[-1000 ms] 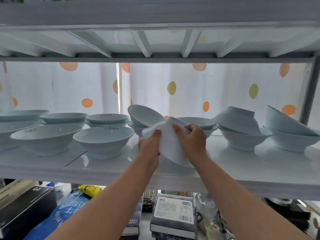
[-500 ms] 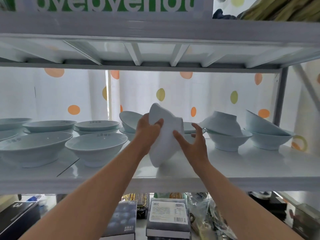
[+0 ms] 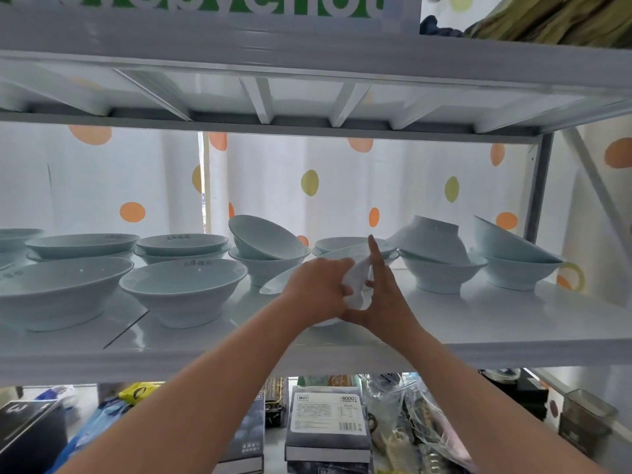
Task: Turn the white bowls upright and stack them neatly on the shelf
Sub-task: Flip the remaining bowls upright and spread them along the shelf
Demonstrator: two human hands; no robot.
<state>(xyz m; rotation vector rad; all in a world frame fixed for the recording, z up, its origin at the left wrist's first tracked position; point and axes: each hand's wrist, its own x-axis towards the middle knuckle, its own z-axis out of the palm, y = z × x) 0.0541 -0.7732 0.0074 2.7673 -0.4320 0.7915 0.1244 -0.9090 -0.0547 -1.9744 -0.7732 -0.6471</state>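
Observation:
Both hands hold one white bowl [image 3: 357,283] low over the middle of the white shelf [image 3: 513,319], its rim facing up and tilted. My left hand [image 3: 318,289] grips its near side with curled fingers. My right hand [image 3: 379,295] presses against its right side, forefinger straight up. Behind it stands an upright bowl [image 3: 342,242]. A tilted bowl [image 3: 266,237] leans in an upright one at centre left. An upside-down bowl [image 3: 427,241] sits on an upright bowl [image 3: 441,277] to the right. Another tilted bowl [image 3: 506,241] lies in the far-right bowl.
Upright bowls [image 3: 181,285] and low stacks [image 3: 184,244] fill the shelf's left half. The upper shelf [image 3: 307,63] hangs close overhead. A grey post [image 3: 540,186] bounds the right end. Boxes [image 3: 328,422] and bags lie below.
The bowl was rotated from standing on edge to rim-up and lowered toward the shelf. My left hand moved over its near side, and my right hand shifted to its right flank.

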